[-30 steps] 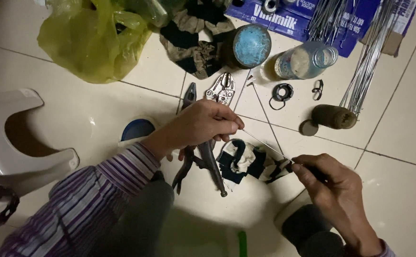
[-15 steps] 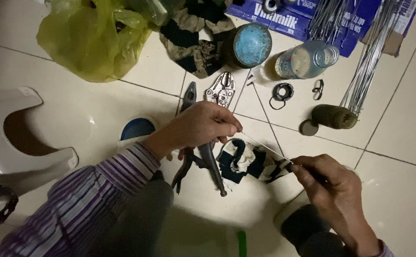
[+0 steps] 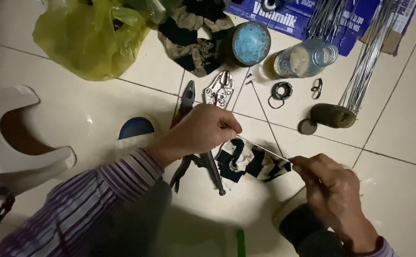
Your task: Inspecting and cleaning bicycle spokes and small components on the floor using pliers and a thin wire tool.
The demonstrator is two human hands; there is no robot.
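Thin metal rod (image 3: 264, 148) between both hands

Materials on a glossy, smooth ceramic tile floor (image 3: 398, 190).
A thin bare-metal spoke (image 3: 263, 146) gleams between the left hand (image 3: 203, 131) and right hand (image 3: 329, 183), above a soft striped knit cloth (image 3: 246, 162). Locking pliers (image 3: 220, 89) are shiny plated metal; the spoke bundle (image 3: 367, 71) is bright steel wire. The bottle (image 3: 305, 58) is clear smooth plastic, the yellow bag (image 3: 86, 40) thin crinkled plastic, the sleeve (image 3: 89, 204) striped woven cloth.
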